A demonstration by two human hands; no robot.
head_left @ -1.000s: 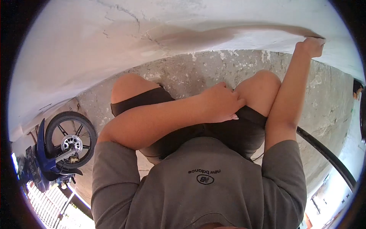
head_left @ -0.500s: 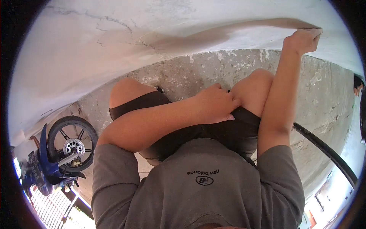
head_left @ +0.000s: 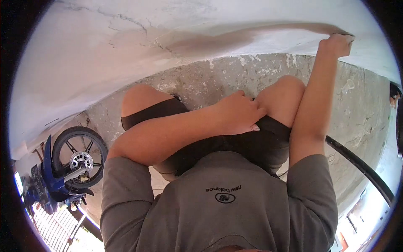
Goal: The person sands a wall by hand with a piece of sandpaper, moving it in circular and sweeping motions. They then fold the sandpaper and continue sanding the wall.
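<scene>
At the upper right, my right hand (head_left: 341,45) is pressed to the white wall (head_left: 235,21) with its fingers curled closed. Whatever those fingers hold, if anything, is hidden from me. My left arm crosses my lap, and my left hand (head_left: 238,113) rests loosely by my right thigh and knee (head_left: 280,98). The left fingers are a little bent and spread, with nothing visible in them. Black shorts (head_left: 239,147) and a grey T-shirt (head_left: 228,180) cover my body. A long shadow of the right arm falls on the wall.
Rough, paint-spotted concrete floor (head_left: 201,84) meets the wall's foot. Cracks (head_left: 130,20) run through the wall at the upper left. A blue motorcycle (head_left: 52,180) with its black wheel (head_left: 100,155) stands at left. At right lies a curved black tube (head_left: 361,168); part of another person (head_left: 393,98) shows beyond.
My right forearm has shifted slightly to the right, and the right hand has turned a little against the wall. My left hand stays by the thigh, with its fingers slightly shifted.
</scene>
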